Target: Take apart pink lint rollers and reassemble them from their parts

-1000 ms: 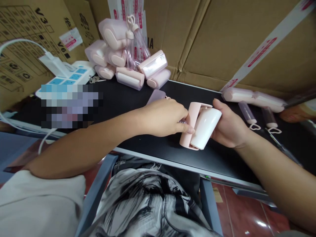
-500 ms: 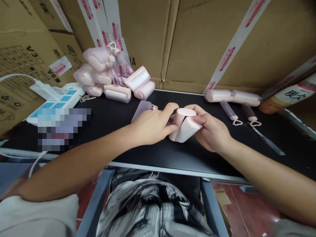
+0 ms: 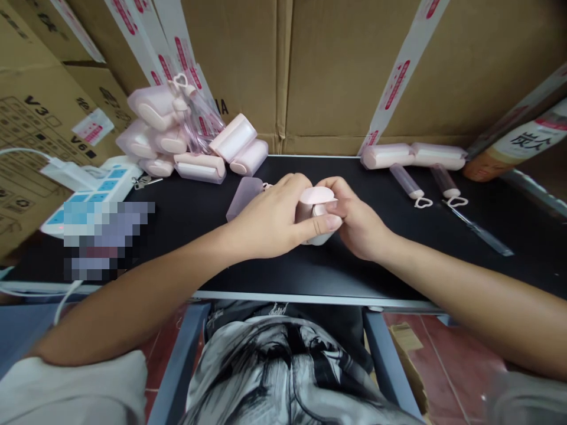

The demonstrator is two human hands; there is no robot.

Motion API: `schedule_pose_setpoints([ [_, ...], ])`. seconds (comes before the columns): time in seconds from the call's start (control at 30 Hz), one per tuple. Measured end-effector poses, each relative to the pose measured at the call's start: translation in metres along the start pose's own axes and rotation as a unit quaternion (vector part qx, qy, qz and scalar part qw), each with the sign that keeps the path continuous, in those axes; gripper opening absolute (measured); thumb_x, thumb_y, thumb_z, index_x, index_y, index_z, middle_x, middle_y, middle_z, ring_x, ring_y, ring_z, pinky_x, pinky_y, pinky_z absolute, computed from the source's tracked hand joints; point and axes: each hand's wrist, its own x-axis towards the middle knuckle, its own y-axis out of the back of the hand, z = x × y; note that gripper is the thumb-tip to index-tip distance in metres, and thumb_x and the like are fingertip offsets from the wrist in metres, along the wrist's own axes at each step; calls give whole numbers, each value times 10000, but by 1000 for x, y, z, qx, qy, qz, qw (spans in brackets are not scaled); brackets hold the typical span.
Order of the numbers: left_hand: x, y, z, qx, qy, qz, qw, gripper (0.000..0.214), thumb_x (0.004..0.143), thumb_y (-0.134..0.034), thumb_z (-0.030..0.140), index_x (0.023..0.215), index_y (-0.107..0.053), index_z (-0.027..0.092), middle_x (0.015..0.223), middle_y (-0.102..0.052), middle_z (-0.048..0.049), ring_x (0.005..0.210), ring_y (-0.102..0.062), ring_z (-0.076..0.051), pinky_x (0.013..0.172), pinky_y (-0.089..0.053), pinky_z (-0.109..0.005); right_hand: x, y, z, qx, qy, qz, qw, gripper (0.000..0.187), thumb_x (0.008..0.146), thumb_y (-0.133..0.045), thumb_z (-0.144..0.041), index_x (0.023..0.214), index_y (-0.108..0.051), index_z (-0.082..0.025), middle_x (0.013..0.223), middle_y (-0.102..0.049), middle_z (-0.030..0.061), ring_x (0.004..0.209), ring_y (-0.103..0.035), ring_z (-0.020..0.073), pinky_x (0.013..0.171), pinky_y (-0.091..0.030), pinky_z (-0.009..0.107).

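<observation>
Both hands meet over the middle of the black table. My left hand wraps the left side of a pale pink oval case, its thumb lying across the front. From the right, my right hand grips the same case, with its thumb at the whitish inner part just under the pink top. The case stands roughly upright, and fingers cover much of it. Just left of my left hand lies a translucent purple sleeve, with a small pink ring partly hidden behind that hand.
Similar pink cases in translucent sleeves are piled at the back left. Two more cases lie back right, near clear tubes with heart-shaped rings and a thin tool. A power strip and keys are left; cardboard boxes stand behind.
The inner part, tilted out of the case before, now sits closer within it. My left thumb has come across the front, and both hands have drawn together. The view has shifted slightly.
</observation>
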Motion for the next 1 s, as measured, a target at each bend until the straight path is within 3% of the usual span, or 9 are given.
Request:
schedule_pose_setpoints([
  [0.13,2,0,-10,-100,1,-7,995,641,852,-746,777,1064,-531,212,957,-674,-31,818,-623,-200,676,-433,-322,2,3,1,21,-18,-93,995,326,926,-633,-502,1143,-649,-258,1023,-641,12,934,-581,235,796,-467,346],
  [0.37,2,2,-17,-190,-41,26,981,575,887,-763,722,1037,-527,219,906,-623,-3,777,-584,-155,646,-456,-291,0,5,-23,39,-59,-130,989,458,896,-680,-517,1268,-633,-255,1099,-671,37,963,-621,239,764,-512,339],
  [0.63,3,-6,-11,-299,-96,31,949,500,900,-832,580,958,-482,228,863,-577,20,711,-560,-114,613,-438,-250,-4,1,-40,-14,-38,-108,993,390,809,-666,-408,1154,-600,-238,1045,-616,31,901,-574,214,703,-509,329],
  [0.77,3,-6,-12,-288,-138,47,946,447,917,-831,524,959,-501,225,868,-559,13,722,-534,-116,614,-434,-252,-6,0,-46,-44,-16,-112,993,369,826,-646,-409,1135,-551,-232,934,-559,-1,812,-511,188,697,-443,332],
  [1.0,3,-12,-18,-261,-202,72,941,402,933,-824,475,1011,-519,227,924,-560,8,787,-544,-133,693,-467,-286,-7,2,-54,-109,20,-124,986,360,855,-613,-461,1116,-530,-228,937,-581,1,853,-500,207,743,-391,354],
])
